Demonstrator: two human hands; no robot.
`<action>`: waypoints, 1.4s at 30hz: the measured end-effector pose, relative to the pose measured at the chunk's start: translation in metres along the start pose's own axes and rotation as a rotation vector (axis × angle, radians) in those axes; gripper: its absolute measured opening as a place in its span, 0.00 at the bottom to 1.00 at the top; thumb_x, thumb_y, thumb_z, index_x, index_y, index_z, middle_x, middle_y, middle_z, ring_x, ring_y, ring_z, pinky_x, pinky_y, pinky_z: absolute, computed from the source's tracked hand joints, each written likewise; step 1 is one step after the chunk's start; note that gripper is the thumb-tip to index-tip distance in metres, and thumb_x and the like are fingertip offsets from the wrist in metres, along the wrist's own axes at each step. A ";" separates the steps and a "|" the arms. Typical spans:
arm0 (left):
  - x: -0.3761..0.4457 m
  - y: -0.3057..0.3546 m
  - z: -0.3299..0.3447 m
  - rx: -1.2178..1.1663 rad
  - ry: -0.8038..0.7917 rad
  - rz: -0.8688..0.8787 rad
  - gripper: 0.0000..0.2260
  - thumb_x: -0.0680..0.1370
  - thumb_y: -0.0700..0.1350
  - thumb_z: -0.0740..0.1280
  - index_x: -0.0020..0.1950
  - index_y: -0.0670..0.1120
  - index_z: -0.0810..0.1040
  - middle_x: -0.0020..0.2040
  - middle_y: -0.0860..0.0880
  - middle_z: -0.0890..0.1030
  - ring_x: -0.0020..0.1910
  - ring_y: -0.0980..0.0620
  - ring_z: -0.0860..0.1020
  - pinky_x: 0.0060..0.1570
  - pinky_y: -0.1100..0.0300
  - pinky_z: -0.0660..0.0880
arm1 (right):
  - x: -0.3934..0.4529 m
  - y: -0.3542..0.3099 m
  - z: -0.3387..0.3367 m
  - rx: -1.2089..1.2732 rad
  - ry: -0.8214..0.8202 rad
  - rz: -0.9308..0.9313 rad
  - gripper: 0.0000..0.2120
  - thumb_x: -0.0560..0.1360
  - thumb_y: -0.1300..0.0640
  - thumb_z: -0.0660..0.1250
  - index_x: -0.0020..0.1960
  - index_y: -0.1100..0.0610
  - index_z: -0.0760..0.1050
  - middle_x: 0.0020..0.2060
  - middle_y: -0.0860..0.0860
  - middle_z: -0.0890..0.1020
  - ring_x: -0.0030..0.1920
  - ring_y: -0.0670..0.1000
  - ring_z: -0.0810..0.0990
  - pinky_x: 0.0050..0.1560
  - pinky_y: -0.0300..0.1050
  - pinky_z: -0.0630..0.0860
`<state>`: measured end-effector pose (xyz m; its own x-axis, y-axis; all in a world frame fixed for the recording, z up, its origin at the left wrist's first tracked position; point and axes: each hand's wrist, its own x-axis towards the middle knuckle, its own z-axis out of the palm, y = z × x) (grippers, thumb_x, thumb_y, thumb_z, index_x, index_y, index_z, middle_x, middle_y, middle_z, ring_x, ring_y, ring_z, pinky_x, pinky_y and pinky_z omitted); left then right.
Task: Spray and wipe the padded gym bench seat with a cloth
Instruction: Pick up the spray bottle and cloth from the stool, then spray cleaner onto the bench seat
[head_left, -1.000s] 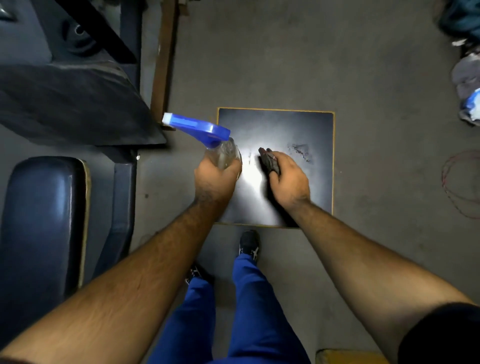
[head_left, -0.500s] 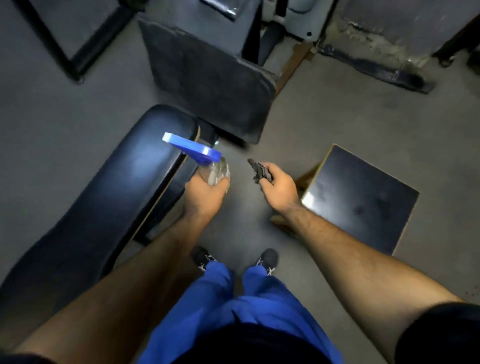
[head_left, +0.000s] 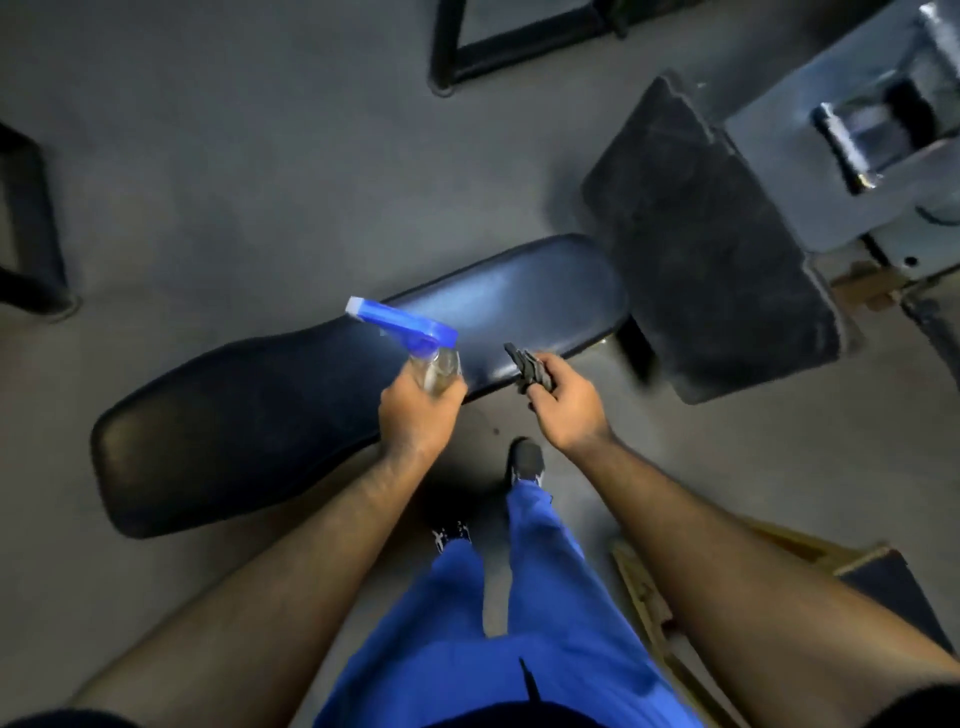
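Observation:
A long dark blue padded bench seat lies across the middle of the view, running from lower left to upper right. My left hand grips a clear spray bottle with a blue trigger head, its nozzle aimed left over the seat. My right hand is closed on a bunched dark cloth, held just above the seat's near edge at the right end.
A worn black padded panel stands at the bench's right end, with a grey metal machine frame behind it. A wooden box with a black top is at lower right. Black frame tubes lie on the grey floor at top and left.
The view has swung left from the black-topped box to the bench, which now lies straight in front. Both hands came over the seat, still holding bottle and cloth.

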<state>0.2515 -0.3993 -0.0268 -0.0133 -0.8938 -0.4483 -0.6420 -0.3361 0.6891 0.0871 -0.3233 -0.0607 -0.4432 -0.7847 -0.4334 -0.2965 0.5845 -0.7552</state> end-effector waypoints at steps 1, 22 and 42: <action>0.011 -0.004 -0.003 -0.012 0.032 -0.029 0.07 0.72 0.49 0.73 0.45 0.53 0.76 0.39 0.56 0.79 0.42 0.53 0.78 0.45 0.61 0.72 | 0.014 -0.006 0.008 -0.025 -0.038 -0.025 0.19 0.69 0.50 0.60 0.59 0.43 0.75 0.46 0.47 0.85 0.47 0.54 0.84 0.54 0.52 0.79; 0.202 -0.124 0.013 0.082 0.383 -0.228 0.08 0.73 0.53 0.69 0.48 0.52 0.77 0.35 0.59 0.74 0.38 0.61 0.72 0.39 0.74 0.62 | 0.222 0.043 0.232 -0.704 -0.359 -0.452 0.38 0.71 0.46 0.57 0.80 0.55 0.57 0.80 0.57 0.55 0.81 0.60 0.48 0.80 0.58 0.44; 0.159 -0.151 -0.041 -0.131 0.203 -0.287 0.26 0.71 0.46 0.75 0.68 0.51 0.73 0.53 0.58 0.78 0.56 0.55 0.78 0.58 0.64 0.71 | 0.177 -0.076 0.215 0.079 -0.706 -0.497 0.40 0.65 0.43 0.77 0.74 0.44 0.66 0.76 0.48 0.68 0.77 0.44 0.63 0.78 0.54 0.61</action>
<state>0.3777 -0.5027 -0.1794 0.3137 -0.7941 -0.5206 -0.4940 -0.6048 0.6247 0.2135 -0.5508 -0.1855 0.3592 -0.9050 -0.2279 -0.2453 0.1441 -0.9587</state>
